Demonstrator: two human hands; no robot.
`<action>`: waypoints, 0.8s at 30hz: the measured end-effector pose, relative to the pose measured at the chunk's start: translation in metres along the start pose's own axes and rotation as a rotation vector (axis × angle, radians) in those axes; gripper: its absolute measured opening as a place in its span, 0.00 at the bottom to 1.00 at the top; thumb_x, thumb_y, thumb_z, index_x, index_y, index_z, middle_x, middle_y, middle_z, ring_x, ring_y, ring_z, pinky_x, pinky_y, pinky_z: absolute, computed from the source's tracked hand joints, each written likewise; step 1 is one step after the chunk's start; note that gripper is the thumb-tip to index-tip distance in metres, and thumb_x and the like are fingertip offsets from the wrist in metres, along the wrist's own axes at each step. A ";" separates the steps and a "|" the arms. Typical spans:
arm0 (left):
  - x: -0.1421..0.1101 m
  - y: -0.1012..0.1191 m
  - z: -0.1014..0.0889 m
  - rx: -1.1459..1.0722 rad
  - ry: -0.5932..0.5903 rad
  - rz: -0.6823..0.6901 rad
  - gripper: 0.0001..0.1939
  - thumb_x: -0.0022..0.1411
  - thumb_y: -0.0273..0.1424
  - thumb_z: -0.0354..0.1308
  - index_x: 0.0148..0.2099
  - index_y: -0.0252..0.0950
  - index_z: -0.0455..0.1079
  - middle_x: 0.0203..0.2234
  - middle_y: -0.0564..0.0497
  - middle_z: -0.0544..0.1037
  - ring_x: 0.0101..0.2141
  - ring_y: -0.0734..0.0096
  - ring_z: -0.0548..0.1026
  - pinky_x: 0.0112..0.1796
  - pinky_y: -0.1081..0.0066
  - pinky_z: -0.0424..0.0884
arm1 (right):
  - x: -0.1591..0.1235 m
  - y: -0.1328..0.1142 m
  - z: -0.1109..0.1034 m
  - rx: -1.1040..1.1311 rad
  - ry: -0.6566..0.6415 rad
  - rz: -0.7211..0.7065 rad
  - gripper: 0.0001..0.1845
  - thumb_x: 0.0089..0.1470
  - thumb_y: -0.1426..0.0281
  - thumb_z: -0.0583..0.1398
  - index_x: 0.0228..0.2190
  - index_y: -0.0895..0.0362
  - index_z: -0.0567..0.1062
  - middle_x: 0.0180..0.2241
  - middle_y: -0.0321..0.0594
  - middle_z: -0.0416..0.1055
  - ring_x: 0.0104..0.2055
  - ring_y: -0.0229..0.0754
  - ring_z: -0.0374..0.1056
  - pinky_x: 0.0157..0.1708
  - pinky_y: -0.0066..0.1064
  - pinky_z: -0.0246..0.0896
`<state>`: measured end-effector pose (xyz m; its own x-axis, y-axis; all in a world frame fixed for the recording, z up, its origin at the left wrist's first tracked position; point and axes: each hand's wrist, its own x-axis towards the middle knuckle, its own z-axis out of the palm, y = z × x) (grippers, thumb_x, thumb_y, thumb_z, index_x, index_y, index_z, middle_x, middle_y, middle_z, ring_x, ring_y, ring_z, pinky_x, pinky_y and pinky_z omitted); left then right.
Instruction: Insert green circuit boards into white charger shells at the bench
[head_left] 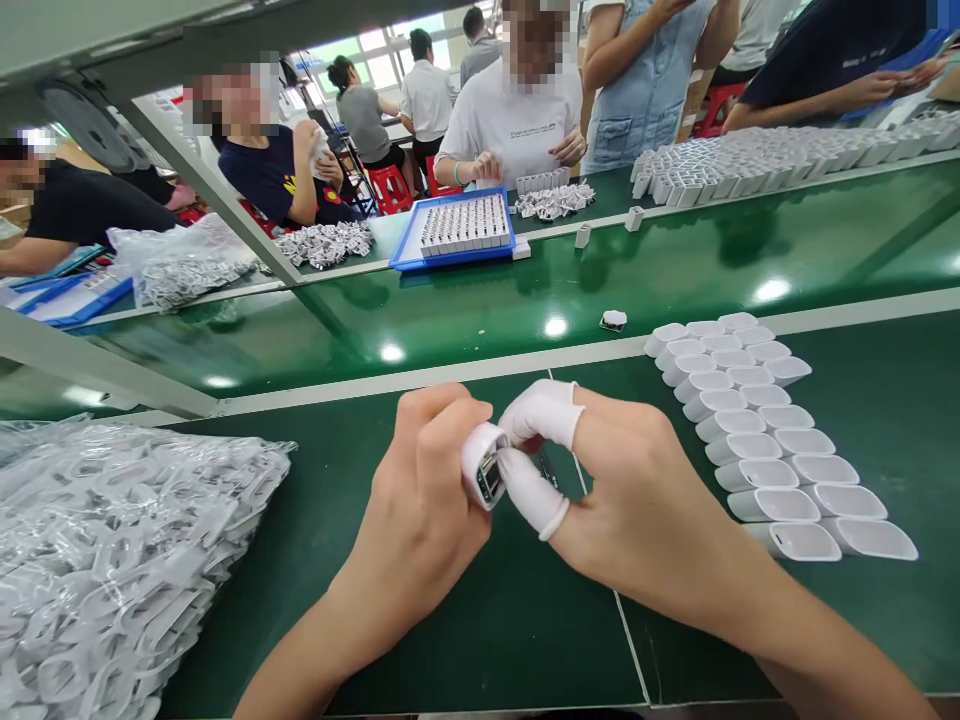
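"Our left hand lies nearest the camera; what do we record from the head view?"

"We find its fingers curled snugly around a white housing, whose mouth faces our right hand and shows a dark-and-metal insert."

"And that right hand?"

"Thumb and one finger, in white finger cots, meet at the housing's mouth; whether they pinch anything, we cannot tell."

"Surroundings?"

"Left of the housing, we note a clear bag of white parts; right of it, rows of white cups; beyond it, a blue tray."
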<state>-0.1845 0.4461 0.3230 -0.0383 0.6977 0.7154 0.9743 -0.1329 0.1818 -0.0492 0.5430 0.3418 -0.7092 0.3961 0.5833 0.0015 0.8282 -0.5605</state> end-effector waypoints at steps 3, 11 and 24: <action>0.001 -0.001 0.000 0.004 0.017 -0.001 0.25 0.55 0.15 0.56 0.51 0.38 0.55 0.39 0.49 0.65 0.41 0.67 0.67 0.39 0.68 0.67 | 0.000 0.000 0.000 0.006 -0.022 -0.005 0.06 0.57 0.79 0.58 0.30 0.58 0.72 0.30 0.37 0.72 0.32 0.37 0.69 0.30 0.25 0.62; 0.000 -0.006 0.007 -0.053 0.011 -0.058 0.24 0.51 0.13 0.53 0.49 0.36 0.56 0.39 0.49 0.64 0.40 0.71 0.66 0.32 0.75 0.66 | -0.002 0.002 0.007 -0.090 0.046 -0.020 0.09 0.56 0.81 0.55 0.28 0.60 0.72 0.26 0.38 0.68 0.28 0.38 0.64 0.27 0.29 0.57; -0.004 -0.003 0.003 -0.093 0.024 -0.022 0.26 0.51 0.13 0.51 0.51 0.36 0.56 0.39 0.48 0.66 0.43 0.68 0.67 0.37 0.71 0.68 | 0.005 0.004 0.002 0.060 -0.048 -0.002 0.09 0.59 0.79 0.57 0.27 0.60 0.72 0.26 0.35 0.68 0.27 0.34 0.61 0.28 0.25 0.55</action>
<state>-0.1870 0.4462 0.3178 -0.0656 0.6843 0.7263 0.9486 -0.1832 0.2582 -0.0544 0.5474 0.3411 -0.7423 0.3733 0.5565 -0.0416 0.8032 -0.5942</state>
